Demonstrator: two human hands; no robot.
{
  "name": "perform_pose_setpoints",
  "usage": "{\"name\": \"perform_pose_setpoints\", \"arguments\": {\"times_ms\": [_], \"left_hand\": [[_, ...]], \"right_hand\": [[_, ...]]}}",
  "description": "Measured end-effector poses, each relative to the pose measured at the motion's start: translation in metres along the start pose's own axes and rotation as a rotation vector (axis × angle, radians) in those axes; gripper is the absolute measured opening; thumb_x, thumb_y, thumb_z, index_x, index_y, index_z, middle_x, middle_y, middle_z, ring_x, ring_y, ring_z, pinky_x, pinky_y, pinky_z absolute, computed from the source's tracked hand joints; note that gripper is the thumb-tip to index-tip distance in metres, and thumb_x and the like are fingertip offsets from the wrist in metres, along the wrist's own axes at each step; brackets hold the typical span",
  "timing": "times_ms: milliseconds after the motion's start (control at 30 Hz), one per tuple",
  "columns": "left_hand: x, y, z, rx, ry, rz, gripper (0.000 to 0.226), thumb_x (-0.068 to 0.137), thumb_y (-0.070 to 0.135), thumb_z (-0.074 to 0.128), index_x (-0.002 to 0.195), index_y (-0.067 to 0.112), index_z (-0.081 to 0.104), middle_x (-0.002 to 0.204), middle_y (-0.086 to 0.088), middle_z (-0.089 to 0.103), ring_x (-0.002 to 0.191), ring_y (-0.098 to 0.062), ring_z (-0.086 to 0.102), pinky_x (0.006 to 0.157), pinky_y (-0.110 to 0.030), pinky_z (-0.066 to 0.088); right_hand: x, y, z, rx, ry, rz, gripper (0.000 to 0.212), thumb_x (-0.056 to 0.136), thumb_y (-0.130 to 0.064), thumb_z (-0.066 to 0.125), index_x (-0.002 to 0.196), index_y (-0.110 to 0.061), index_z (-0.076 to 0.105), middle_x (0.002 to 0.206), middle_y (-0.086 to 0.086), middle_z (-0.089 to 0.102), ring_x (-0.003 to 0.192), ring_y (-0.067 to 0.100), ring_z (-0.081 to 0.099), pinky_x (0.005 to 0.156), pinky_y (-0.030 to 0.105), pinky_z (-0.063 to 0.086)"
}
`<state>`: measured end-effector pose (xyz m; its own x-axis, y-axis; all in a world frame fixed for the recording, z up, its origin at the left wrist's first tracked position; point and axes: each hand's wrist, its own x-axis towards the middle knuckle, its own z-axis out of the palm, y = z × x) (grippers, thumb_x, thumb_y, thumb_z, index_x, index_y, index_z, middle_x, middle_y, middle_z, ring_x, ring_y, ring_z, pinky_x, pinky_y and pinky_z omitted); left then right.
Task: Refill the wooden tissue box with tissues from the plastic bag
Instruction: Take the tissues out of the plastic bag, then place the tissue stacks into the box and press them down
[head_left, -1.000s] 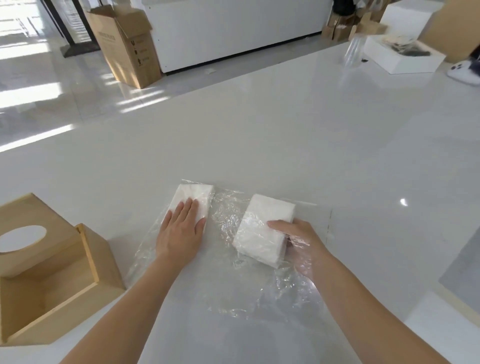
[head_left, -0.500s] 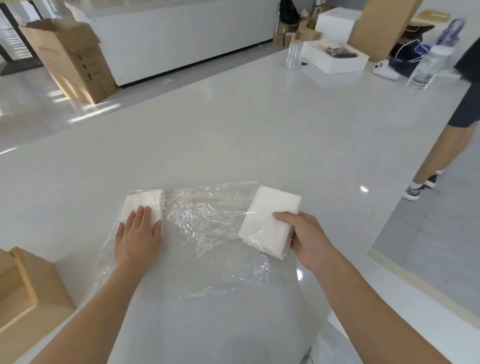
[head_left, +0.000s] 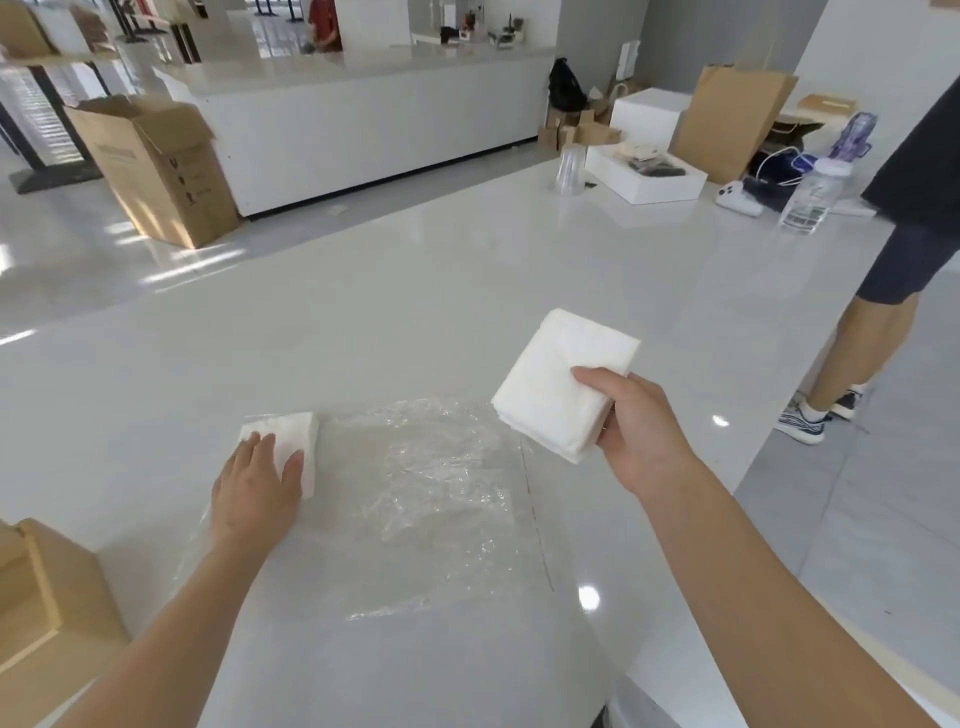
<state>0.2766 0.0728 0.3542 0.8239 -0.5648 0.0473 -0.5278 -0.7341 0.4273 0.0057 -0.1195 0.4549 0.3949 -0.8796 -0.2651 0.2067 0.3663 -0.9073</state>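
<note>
My right hand grips a thick white stack of tissues, held in the air above the table, clear of the bag. The clear plastic bag lies flat and crinkled on the white table. A second, smaller stack of tissues rests inside the bag at its left end, and my left hand presses flat on it through the plastic. The wooden tissue box sits at the lower left edge of the view, only partly in view.
A person stands at the table's right side. At the far right of the table are a white tray, a clear cup, a water bottle and a white controller. A cardboard box stands on the floor.
My right hand has pulled the big tissue stack out of the bag and lifted it up and to the right. My left hand has stayed pressing the other stack. The view has tilted upward.
</note>
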Motion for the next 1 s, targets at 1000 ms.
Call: {"name": "perform_pose_setpoints", "arguments": {"times_ms": [1000], "left_hand": [[-0.111,-0.101,-0.145,-1.496,0.028,-0.405,0.027,0.082,0.012,0.066,0.108,0.006,0.064,0.101,-0.008,0.074,0.091,-0.026,0.07,0.074,-0.033,0.059]], "right_hand": [[-0.121,0.132,0.274,-0.117,-0.76,0.308,0.031,0.079,-0.009,0.066,0.11,-0.004,0.063,0.103,0.011,0.07,0.095,0.025,0.065,0.082,0.037,0.051]]}}
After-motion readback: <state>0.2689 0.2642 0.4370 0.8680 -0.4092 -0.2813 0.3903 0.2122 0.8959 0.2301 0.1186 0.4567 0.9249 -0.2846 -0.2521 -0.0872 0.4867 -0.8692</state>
